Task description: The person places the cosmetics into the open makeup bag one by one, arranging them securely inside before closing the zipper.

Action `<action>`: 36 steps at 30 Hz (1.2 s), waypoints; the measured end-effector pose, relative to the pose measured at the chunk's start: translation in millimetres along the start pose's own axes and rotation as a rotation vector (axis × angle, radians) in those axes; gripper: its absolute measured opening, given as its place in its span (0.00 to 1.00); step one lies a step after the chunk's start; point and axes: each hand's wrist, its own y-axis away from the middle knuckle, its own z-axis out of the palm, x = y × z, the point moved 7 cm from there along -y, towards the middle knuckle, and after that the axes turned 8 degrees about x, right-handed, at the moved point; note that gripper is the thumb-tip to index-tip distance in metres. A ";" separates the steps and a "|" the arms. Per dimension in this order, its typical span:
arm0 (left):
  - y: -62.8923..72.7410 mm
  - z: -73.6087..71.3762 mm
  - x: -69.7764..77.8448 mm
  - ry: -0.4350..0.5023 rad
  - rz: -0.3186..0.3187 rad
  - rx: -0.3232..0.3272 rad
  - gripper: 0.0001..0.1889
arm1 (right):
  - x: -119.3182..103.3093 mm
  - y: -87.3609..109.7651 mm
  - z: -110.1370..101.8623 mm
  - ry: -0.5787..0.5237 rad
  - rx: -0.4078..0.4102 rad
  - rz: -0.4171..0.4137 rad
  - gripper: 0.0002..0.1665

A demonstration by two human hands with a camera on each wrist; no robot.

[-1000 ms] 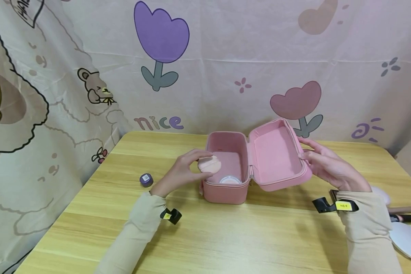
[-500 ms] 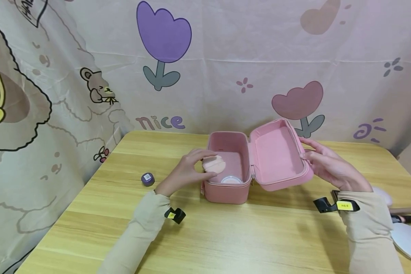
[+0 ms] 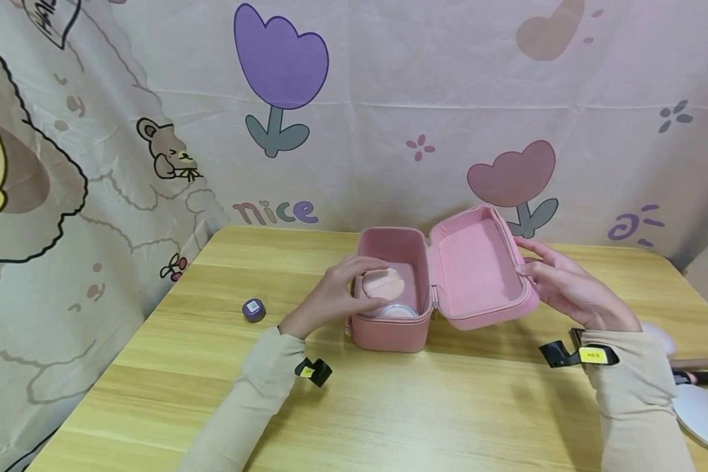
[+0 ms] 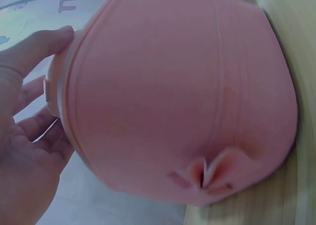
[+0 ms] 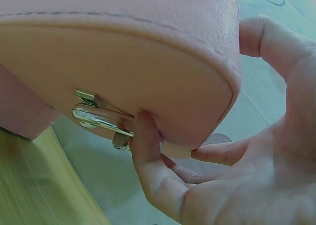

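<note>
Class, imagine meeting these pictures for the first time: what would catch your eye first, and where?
Probably the open pink case on the table, its lid swung to the right and held by the right hand. At the case's opening, the left hand holds a pale round puff. Behind, a purple tulip stands out on the printed cloth, upper left in the head view.

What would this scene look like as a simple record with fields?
left hand: pinches a pale round puff at the mouth of the pink box
right hand: holds the lid, swung open
box contents: a round item with a pale rim
left of box: small purple container on the table
far right: white disc, brown stick
</note>
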 end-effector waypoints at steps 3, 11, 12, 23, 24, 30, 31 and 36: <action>-1.4 4.3 1.0 0.038 -0.028 -0.012 0.30 | 0.2 0.4 -1.0 0.016 0.014 0.008 0.26; -4.7 15.8 4.9 0.090 -0.026 -0.040 0.29 | 0.4 0.0 -1.7 0.054 0.041 0.019 0.31; -4.9 17.3 5.8 0.094 -0.018 -0.045 0.28 | 0.5 -0.2 -1.7 0.052 0.042 0.019 0.31; -4.6 26.6 11.9 0.081 0.047 -0.084 0.26 | -0.3 -0.7 -0.6 0.018 0.025 -0.001 0.28; -4.4 27.4 11.8 0.071 0.045 -0.088 0.26 | -0.3 -0.6 -0.6 0.016 0.024 -0.002 0.28; -4.5 32.0 10.3 0.020 0.020 -0.108 0.26 | -0.6 0.7 -1.5 0.015 0.016 -0.011 0.28; -4.6 32.4 10.3 0.016 0.020 -0.109 0.26 | -0.6 0.9 -1.5 0.019 0.015 -0.013 0.28; -4.2 32.9 10.1 0.007 0.028 -0.115 0.26 | -0.2 1.0 -1.4 0.045 0.026 -0.005 0.27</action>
